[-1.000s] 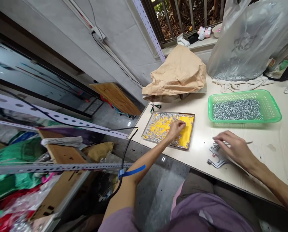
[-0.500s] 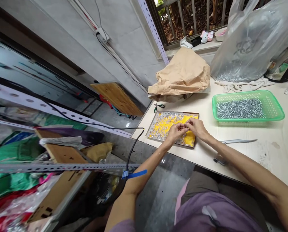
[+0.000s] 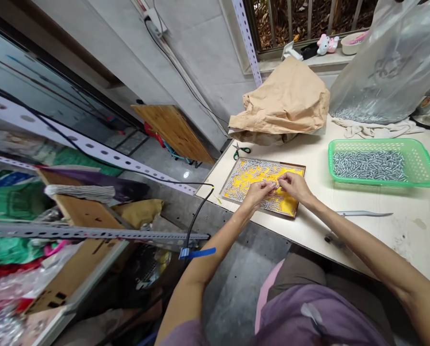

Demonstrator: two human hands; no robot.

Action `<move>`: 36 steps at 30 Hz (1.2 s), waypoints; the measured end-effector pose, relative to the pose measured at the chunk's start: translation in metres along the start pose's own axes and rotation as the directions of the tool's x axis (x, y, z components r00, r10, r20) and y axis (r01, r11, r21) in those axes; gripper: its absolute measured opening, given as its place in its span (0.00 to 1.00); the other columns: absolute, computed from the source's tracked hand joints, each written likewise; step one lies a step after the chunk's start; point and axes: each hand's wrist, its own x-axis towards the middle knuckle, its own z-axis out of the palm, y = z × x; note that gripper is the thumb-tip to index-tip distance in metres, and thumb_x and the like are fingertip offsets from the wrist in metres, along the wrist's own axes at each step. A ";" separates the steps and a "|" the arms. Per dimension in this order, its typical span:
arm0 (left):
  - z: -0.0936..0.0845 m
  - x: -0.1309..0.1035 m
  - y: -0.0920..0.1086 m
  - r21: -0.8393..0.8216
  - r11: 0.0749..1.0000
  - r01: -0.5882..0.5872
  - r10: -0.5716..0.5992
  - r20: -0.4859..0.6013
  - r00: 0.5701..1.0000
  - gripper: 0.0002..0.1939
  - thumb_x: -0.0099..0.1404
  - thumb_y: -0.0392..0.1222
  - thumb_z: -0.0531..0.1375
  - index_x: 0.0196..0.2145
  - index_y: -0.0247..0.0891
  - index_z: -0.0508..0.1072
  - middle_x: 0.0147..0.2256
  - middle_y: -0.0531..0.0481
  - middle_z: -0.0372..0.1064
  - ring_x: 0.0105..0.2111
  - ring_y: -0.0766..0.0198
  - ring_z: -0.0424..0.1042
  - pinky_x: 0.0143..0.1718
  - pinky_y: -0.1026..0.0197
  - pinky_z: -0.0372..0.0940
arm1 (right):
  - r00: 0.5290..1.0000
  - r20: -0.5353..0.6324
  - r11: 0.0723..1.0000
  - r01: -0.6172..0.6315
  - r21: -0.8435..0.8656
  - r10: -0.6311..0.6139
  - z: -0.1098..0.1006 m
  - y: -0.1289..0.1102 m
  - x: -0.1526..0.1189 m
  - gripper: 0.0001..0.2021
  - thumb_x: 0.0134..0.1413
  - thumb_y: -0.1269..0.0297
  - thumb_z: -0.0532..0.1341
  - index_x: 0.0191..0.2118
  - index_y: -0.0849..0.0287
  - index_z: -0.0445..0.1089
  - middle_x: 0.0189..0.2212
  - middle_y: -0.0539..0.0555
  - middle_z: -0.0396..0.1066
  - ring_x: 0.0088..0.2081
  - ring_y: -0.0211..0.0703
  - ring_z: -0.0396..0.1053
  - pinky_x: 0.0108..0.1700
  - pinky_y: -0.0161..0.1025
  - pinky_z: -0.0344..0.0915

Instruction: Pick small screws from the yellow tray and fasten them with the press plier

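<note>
A shallow tray (image 3: 301, 192) with a yellow lining lies near the table's left corner, with many small silvery metal pins (image 3: 240, 179) strewn over it. Above its middle, my left hand (image 3: 259, 193) is closed, fingertips pinched together around something too small to make out. My right hand (image 3: 292, 185) is just to its right over the yellow lining, thumb and fingers also pinched. A narrow gap shows between the two sets of fingertips. To the right stands a green plastic basket (image 3: 422, 166) holding a heap of similar metal pins (image 3: 369, 166).
Behind the tray sits a crumpled brown paper bag (image 3: 287, 103), with green-handled scissors (image 3: 241, 151) by the tray's far corner. A clear plastic bag (image 3: 376, 77) stands at the back right. Long tweezers (image 3: 368, 214) lie beside my right forearm. A black cable (image 3: 196, 218) hangs near my left arm.
My fingertips have moved slightly apart; before, both hands met over the tray. The whole view has shifted a little, and the table things appear farther right.
</note>
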 end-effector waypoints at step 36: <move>0.151 -0.072 -0.017 0.734 0.670 0.113 -0.398 0.228 0.889 0.12 0.56 0.43 0.63 0.22 0.32 0.73 0.12 0.62 0.52 0.13 0.75 0.49 0.17 0.68 0.46 | 0.995 -0.101 0.578 -0.070 -0.813 -0.021 -0.120 0.042 -0.253 0.13 0.60 0.78 0.50 0.39 0.60 0.70 0.33 0.56 0.68 0.34 0.42 0.65 0.34 0.37 0.57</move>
